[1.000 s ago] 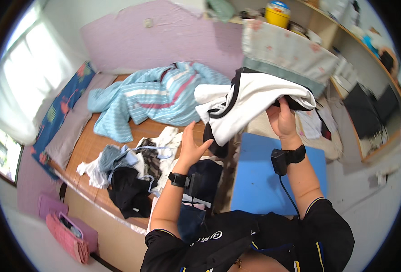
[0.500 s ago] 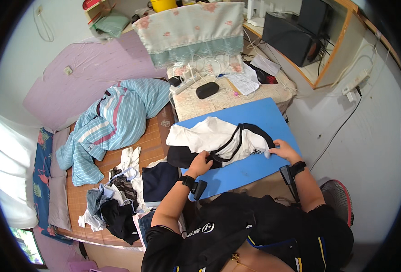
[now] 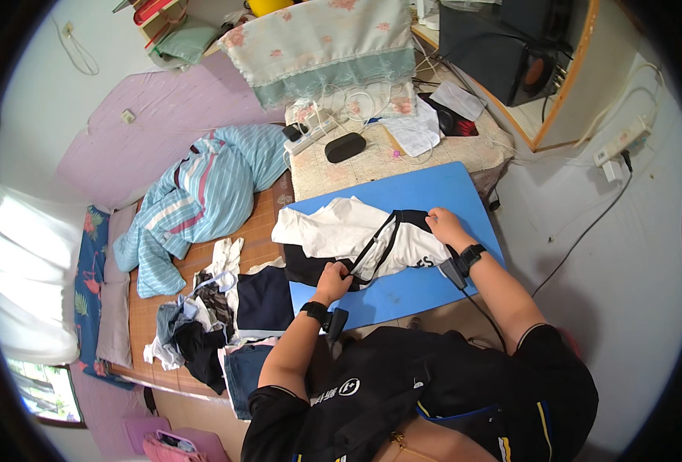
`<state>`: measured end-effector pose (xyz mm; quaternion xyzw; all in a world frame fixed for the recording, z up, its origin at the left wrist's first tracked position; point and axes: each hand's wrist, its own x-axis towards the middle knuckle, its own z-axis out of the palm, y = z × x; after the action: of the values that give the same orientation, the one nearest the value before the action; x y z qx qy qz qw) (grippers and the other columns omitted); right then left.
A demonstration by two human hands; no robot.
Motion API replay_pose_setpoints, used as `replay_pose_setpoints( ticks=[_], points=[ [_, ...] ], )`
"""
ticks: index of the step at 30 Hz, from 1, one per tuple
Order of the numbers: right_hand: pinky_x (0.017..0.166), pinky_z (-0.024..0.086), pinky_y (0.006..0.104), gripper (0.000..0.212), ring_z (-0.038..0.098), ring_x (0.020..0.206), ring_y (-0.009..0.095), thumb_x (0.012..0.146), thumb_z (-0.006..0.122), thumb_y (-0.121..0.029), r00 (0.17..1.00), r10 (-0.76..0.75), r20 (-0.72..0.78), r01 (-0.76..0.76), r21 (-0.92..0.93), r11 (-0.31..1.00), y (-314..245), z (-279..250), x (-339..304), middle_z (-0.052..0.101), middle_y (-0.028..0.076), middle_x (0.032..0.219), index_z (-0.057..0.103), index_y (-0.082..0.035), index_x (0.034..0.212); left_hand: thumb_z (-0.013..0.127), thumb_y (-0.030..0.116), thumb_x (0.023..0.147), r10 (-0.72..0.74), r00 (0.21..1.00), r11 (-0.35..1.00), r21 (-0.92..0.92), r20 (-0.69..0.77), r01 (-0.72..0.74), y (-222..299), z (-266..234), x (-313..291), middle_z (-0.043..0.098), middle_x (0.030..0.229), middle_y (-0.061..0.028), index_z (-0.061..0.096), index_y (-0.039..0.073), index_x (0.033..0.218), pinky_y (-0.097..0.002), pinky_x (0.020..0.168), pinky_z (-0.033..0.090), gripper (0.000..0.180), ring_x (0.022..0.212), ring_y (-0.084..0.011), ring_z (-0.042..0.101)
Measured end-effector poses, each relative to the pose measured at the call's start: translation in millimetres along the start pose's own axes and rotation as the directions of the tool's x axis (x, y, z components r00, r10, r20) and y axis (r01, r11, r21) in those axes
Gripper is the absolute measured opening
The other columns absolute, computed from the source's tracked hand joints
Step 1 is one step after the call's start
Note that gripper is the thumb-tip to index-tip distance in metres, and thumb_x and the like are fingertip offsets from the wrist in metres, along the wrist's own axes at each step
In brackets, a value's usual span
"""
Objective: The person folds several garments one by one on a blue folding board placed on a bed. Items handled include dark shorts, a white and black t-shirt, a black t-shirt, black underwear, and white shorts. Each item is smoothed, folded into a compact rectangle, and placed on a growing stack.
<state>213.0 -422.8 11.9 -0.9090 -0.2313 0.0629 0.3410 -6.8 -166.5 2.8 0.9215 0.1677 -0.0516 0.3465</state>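
Note:
A white and black garment (image 3: 329, 228), apparently a shirt, lies crumpled on a blue board (image 3: 449, 189). Black trim runs across its middle in thin loops, and dark print shows on the white cloth at its right. At the near edge, my left hand (image 3: 333, 282) is closed on the black cloth where the trim meets it. My right hand (image 3: 445, 227) pinches the black part at the garment's far right end. Its fingertips are partly hidden against the cloth. Both wrists wear black bands with devices attached.
Left of the board, a bed with a brown mat (image 3: 268, 223) holds a heap of clothes (image 3: 202, 331), folded navy cloth (image 3: 264, 299) and a striped blue quilt (image 3: 202, 192). Behind the board are a black case (image 3: 345, 147), a power strip (image 3: 314, 137), papers (image 3: 416, 131) and cables.
My right hand has moved up and left along the garment, from its lower right end to the far black part. The print on the white cloth shows more. My left hand has shifted slightly left.

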Motion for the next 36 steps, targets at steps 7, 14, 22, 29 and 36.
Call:
replay_pose_setpoints(
  ticks=[7, 14, 22, 29, 36],
  points=[
    [0.083, 0.042, 0.0388, 0.031, 0.050, 0.099, 0.034, 0.074, 0.048, -0.005, 0.980, 0.049, 0.195, -0.003, -0.227, 0.974, 5, 31, 41, 0.055, 0.016, 0.103, 0.055, -0.005, 0.103, 0.060, 0.007, 0.074, 0.283, 0.899, 0.943, -0.075, -0.335, -0.325, 25, -28, -31, 0.053, 0.099, -0.0117, 0.045, 0.004, 0.077, -0.0320, 0.077, 0.041, 0.015, 0.086, -0.0232, 0.050],
    [0.073, 0.045, 0.0390, 0.015, 0.055, 0.085, 0.035, 0.069, 0.055, -0.010, 0.945, -0.013, 0.327, 0.034, -0.058, 0.998, -3, 13, 40, 0.059, 0.018, 0.088, 0.059, -0.002, 0.081, 0.049, 0.016, 0.088, -0.043, 0.972, 0.849, -0.521, -0.231, -0.086, 44, -67, -29, 0.042, 0.063, -0.0019, 0.037, 0.004, 0.081, -0.0239, 0.041, 0.047, 0.018, 0.052, -0.0084, 0.046],
    [0.042, 0.037, 0.0238, 0.008, 0.048, 0.046, 0.010, 0.076, 0.051, -0.002, 0.976, -0.049, 0.212, -0.067, 0.508, 0.859, -58, -124, -13, 0.046, 0.002, 0.056, 0.043, -0.003, 0.077, 0.072, 0.017, 0.063, 0.120, 0.993, 0.992, -0.049, 0.013, -0.120, 39, -129, -20, 0.059, 0.081, -0.0170, 0.056, -0.001, 0.089, -0.0332, 0.069, 0.046, 0.036, 0.079, -0.0290, 0.059],
    [0.043, 0.032, 0.0189, 0.011, 0.042, 0.051, 0.003, 0.077, 0.055, -0.001, 0.923, -0.096, 0.372, -0.134, 0.545, 0.827, -71, -147, -73, 0.048, -0.003, 0.061, 0.045, -0.003, 0.082, 0.058, 0.009, 0.069, 0.303, 0.949, 0.937, 0.151, 0.088, -0.314, -3, -133, -19, 0.056, 0.071, -0.0159, 0.060, 0.001, 0.078, -0.0364, 0.065, 0.044, 0.012, 0.075, -0.0320, 0.055],
    [0.040, 0.036, 0.0212, 0.014, 0.051, 0.047, 0.008, 0.083, 0.054, -0.013, 0.893, 0.070, 0.444, -0.224, 0.306, 0.925, -59, -121, -62, 0.052, 0.001, 0.058, 0.055, 0.000, 0.085, 0.050, 0.012, 0.085, 0.082, 0.990, 0.956, -0.290, 0.116, -0.045, -41, -127, -19, 0.056, 0.072, -0.0043, 0.055, -0.001, 0.093, -0.0251, 0.052, 0.050, 0.017, 0.061, -0.0115, 0.056]
  ],
)
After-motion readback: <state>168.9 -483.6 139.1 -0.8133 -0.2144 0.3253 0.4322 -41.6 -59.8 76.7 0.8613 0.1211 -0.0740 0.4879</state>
